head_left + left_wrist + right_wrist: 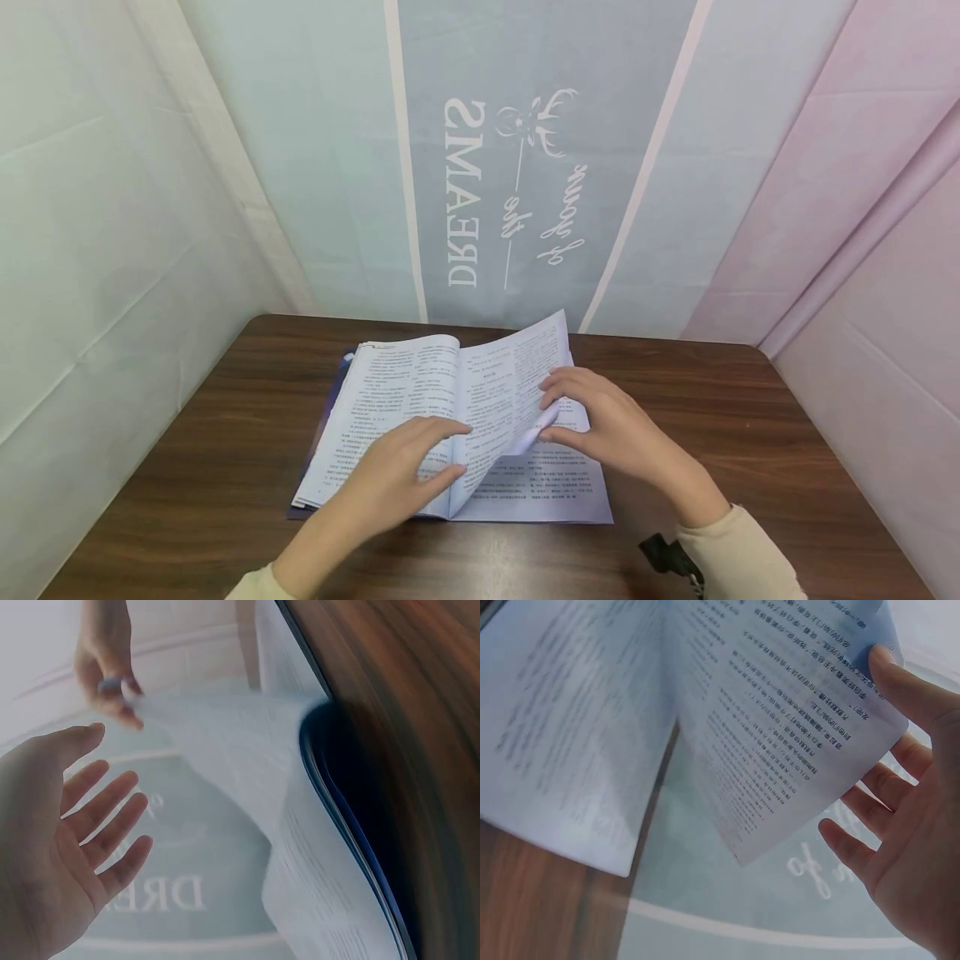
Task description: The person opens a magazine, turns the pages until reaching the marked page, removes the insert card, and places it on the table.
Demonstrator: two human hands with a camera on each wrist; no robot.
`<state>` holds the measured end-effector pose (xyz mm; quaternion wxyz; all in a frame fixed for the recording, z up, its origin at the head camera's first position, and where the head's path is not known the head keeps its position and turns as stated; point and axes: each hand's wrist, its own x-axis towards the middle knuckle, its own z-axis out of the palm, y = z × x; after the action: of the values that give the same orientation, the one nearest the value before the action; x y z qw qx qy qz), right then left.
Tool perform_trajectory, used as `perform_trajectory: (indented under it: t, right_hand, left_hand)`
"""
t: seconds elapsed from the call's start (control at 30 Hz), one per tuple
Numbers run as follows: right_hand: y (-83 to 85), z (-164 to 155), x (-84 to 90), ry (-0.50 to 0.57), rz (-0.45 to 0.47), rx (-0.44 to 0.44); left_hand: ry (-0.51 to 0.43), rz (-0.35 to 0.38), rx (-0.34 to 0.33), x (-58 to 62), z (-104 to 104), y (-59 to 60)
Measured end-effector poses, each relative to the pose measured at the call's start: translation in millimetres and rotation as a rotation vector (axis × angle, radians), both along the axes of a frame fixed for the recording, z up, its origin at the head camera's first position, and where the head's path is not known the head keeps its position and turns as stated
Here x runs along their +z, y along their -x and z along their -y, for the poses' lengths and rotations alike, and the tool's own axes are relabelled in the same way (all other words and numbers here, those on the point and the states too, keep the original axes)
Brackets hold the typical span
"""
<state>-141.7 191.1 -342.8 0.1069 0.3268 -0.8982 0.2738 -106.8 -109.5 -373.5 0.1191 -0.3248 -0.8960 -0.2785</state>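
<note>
A magazine (pixel 390 392) lies open on the table, its pages printed with dense columns of small text. One leaf (pixel 498 383) stands raised from the right side, its outer edge curled. My right hand (pixel 615 429) pinches that edge between thumb and fingers; in the right wrist view the thumb (pixel 911 686) lies on the printed face, with the other fingers behind the leaf. My left hand (pixel 397 475) is over the left page near the spine, fingers extended and parted from the thumb. The left wrist view shows its palm (pixel 52 877) holding nothing.
The dark wood-grain table (pixel 712 400) extends on both sides of the magazine. Behind it hangs a pale curtain (pixel 337 167) with mirrored lettering, and light fabric walls (pixel 97 250) stand at the sides. A black strap piece (pixel 667 557) hangs by the right sleeve.
</note>
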Motion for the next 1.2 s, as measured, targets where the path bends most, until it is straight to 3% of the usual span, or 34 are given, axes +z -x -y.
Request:
perform_trajectory:
  t: [0.23,0.57,0.9,1.2]
  right_hand:
    - [1.4,16,10.1,0.016,-0.022,0.057]
    - [1.0,29,19.9,0.006,-0.06,0.083]
    - [-2.8,31,21.5,0.054,-0.079,0.123]
    - [-7.5,27,15.2,0.179,-0.109,0.144]
  left_hand:
    - [-0.043,-0.012,-0.07,4.9,-25,1.8]
    - [-0.142,-0.102,-0.102,9.0,-38,5.6]
    - [-0.188,-0.122,-0.061,9.9,-37,3.4]
    - [-0.198,-0.168,0.048,4.6,-30,5.0]
